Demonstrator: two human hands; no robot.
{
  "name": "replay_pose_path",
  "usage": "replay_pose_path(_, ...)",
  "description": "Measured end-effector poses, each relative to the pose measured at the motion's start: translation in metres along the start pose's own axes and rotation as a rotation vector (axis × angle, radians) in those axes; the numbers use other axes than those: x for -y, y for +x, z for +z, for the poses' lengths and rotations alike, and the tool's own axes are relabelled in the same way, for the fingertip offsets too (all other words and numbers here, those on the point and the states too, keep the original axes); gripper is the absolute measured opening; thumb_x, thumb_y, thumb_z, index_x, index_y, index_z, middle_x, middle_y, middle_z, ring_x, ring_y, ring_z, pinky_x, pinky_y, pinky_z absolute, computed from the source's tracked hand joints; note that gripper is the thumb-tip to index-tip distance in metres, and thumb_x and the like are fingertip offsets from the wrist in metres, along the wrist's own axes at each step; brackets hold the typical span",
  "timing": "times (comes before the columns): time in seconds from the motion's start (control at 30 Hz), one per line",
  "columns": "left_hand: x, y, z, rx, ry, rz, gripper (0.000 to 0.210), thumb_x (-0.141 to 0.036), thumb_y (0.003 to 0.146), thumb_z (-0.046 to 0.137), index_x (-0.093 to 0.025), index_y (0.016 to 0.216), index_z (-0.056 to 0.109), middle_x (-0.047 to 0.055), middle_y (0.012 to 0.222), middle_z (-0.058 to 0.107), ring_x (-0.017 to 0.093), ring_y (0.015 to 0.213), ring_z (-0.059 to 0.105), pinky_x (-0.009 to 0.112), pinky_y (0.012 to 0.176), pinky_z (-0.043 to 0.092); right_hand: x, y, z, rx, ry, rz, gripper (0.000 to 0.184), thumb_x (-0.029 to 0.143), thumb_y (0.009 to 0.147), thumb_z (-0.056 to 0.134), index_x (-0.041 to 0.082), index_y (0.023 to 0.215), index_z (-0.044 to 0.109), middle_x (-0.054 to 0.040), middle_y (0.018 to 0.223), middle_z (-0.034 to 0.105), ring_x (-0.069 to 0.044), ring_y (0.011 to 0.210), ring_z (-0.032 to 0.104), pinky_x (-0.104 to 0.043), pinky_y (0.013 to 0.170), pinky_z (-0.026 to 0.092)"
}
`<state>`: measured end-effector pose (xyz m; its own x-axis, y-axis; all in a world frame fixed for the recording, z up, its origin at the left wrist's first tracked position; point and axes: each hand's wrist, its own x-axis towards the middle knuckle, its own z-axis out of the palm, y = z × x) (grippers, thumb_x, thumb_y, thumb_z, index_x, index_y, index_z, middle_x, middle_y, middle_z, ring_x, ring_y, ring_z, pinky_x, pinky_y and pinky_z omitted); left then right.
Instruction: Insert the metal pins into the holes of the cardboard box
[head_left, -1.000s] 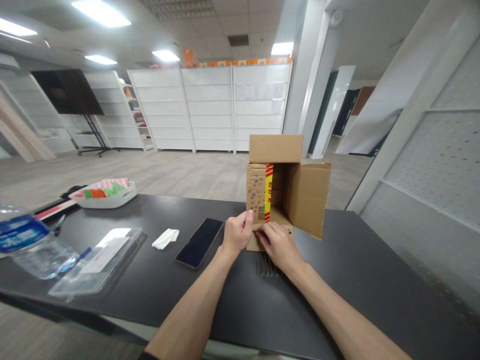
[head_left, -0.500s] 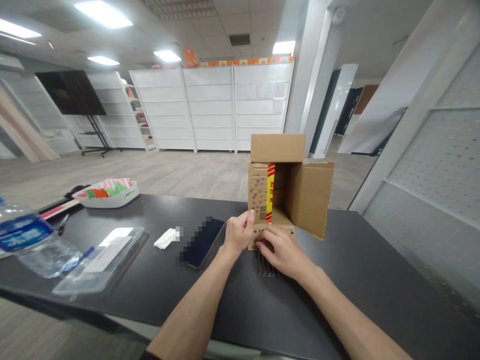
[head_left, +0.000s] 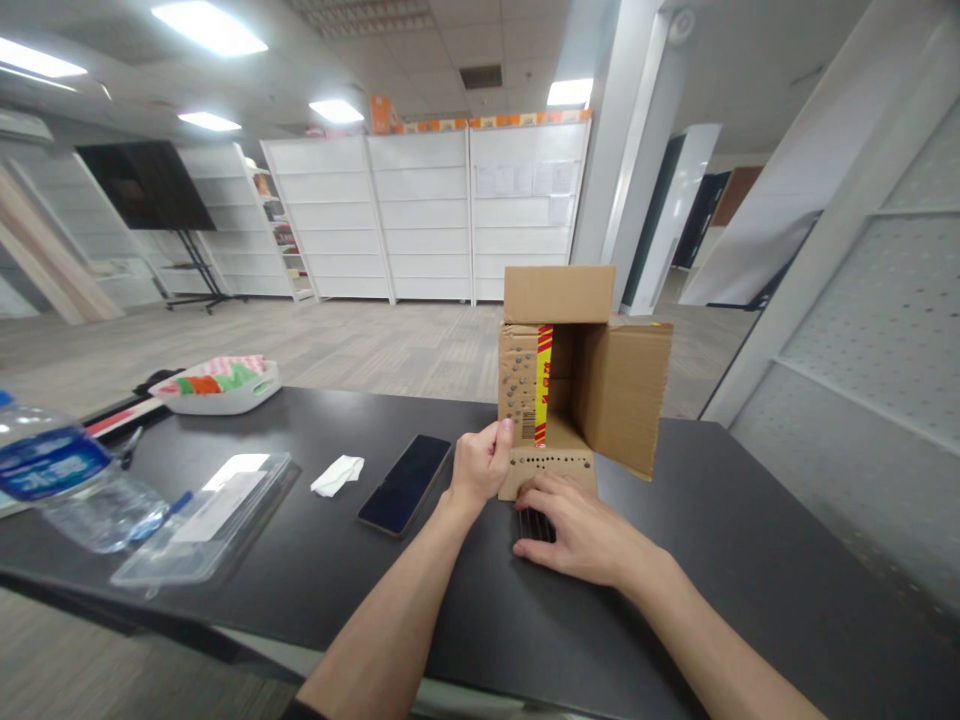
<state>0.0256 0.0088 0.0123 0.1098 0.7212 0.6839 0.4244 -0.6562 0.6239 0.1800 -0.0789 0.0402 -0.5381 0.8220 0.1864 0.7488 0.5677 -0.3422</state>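
A cardboard box (head_left: 591, 383) lies on its side on the dark table, its opening toward me and its flaps spread. Grey round heads dot the left flap (head_left: 517, 374), beside yellow-and-red tape. Along the lower flap (head_left: 551, 463) runs a row of dark holes or dots. My left hand (head_left: 480, 462) is closed in a fist, thumb up, against the box's lower left edge; whatever its fingers hold is hidden. Several thin dark rods (head_left: 535, 525) lie before the lower flap. Over them curves my right hand (head_left: 574, 525), thumb and fingers apart, partly covering them.
Left of my hands lie a phone (head_left: 406, 485), a crumpled white tissue (head_left: 337, 476) and a clear plastic case (head_left: 206, 520). A water bottle (head_left: 67, 480) is at the far left. A white basket (head_left: 217, 397) with colourful contents sits at the table's back edge.
My right hand has drawn back from the lower flap toward me, and its thumb has spread from the fingers. More of the flap's dotted row shows. The left hand stays in place.
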Motion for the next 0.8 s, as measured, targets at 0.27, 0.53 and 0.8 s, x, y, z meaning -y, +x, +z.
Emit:
replay_pose_path(0.27,-0.0006,-0.0001,-0.0006,-0.001,0.012,0.005,0.045,-0.038,0.095,0.034,-0.018,0.055,0.040,-0.003,0.047,0.036,0.007,0.044,0.030,0.023,0.046,0.023,0.0001,-0.0011,0.0039,0.042,-0.010,0.001,0.030,0.033,0.077,0.073,0.020,0.103,0.064,-0.0065,0.100,0.062,-0.024,0.098,0.057,-0.036,0.087,0.045)
replay_pose_path(0.53,-0.0002,0.0001,-0.0005,-0.003,0.001,0.004,0.046,-0.039,0.095,0.034,-0.018,0.055,0.041,-0.003,0.047,0.036,0.007,0.044,0.031,0.023,0.046,0.023,0.0005,-0.0015,0.0046,0.019,-0.012,-0.010,0.028,0.033,0.078,0.071,0.020,0.102,0.064,-0.0068,0.101,0.061,-0.024,0.098,0.056,-0.036,0.088,0.045)
replay_pose_path(0.8,-0.0002,0.0002,0.0002,0.009,0.006,0.001,0.046,-0.039,0.095,0.033,-0.018,0.055,0.040,-0.003,0.048,0.034,0.007,0.044,0.030,0.023,0.047,0.023,0.0051,0.0019,0.0075,0.022,-0.024,-0.057,0.023,0.030,0.081,0.068,0.020,0.102,0.066,-0.0069,0.099,0.062,-0.023,0.097,0.056,-0.036,0.088,0.046)
